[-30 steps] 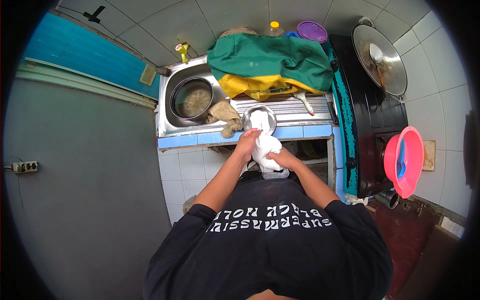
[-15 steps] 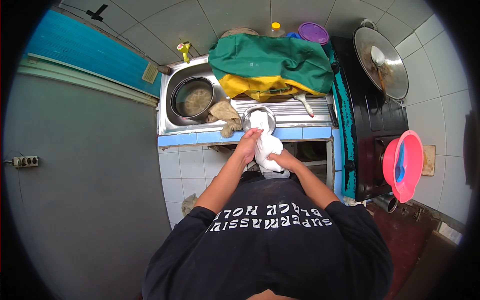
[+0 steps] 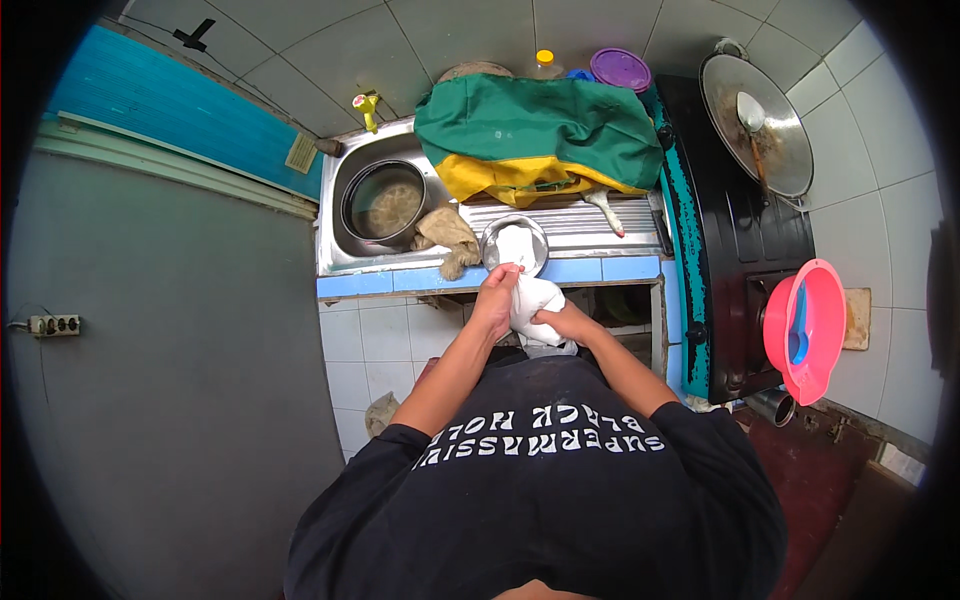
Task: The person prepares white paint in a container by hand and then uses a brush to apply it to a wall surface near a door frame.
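Left hand: fingers closed, pinching neck of white bag, seemingly to steer it | Right hand: half-curled around bag's right side, seemingly supporting weight | Bag: from here, against near side of metal bowl, presumably shortening reach

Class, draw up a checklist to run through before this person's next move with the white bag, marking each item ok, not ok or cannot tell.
1. Left hand gripping the white bag near its narrow end: ok.
2. Right hand holding the bag's fuller part: ok.
3. Metal bowl just beyond the bag's narrow end: ok, with white material showing inside.
4. Space beside the bowl uncluttered: not ok, a brown cloth lies close on its left.
5. Bowl sitting firmly: cannot tell, its base is hidden.
6. Dark pot apart from the bowl: ok, it stands in the sink.
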`<state>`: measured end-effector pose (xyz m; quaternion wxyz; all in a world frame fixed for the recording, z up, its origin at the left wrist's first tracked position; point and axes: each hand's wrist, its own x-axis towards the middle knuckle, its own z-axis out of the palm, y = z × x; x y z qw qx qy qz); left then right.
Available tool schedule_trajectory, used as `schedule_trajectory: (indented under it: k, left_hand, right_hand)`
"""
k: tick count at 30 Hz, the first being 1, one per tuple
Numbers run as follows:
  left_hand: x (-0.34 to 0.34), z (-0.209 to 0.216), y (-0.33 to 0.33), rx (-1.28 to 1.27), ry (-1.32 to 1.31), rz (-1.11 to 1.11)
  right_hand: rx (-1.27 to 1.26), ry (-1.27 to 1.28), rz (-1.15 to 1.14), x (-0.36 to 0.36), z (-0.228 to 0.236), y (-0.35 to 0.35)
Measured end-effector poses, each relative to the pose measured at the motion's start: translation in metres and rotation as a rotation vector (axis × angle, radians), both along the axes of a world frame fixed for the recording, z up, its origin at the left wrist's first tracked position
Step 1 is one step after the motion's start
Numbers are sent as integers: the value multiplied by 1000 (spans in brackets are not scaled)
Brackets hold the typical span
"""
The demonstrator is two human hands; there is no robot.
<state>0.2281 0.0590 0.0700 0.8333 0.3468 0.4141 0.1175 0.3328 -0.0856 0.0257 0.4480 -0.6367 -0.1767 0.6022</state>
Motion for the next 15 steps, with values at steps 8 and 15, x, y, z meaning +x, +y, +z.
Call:
schedule_trajectory:
  k: [8, 15]
  left_hand:
    - [0, -1, 7, 64, 54, 52]
    - [1, 0, 13, 33, 65, 45]
  right_hand:
    - [59, -31, 13, -4, 6, 6]
    - [49, -81, 27, -6, 2, 10]
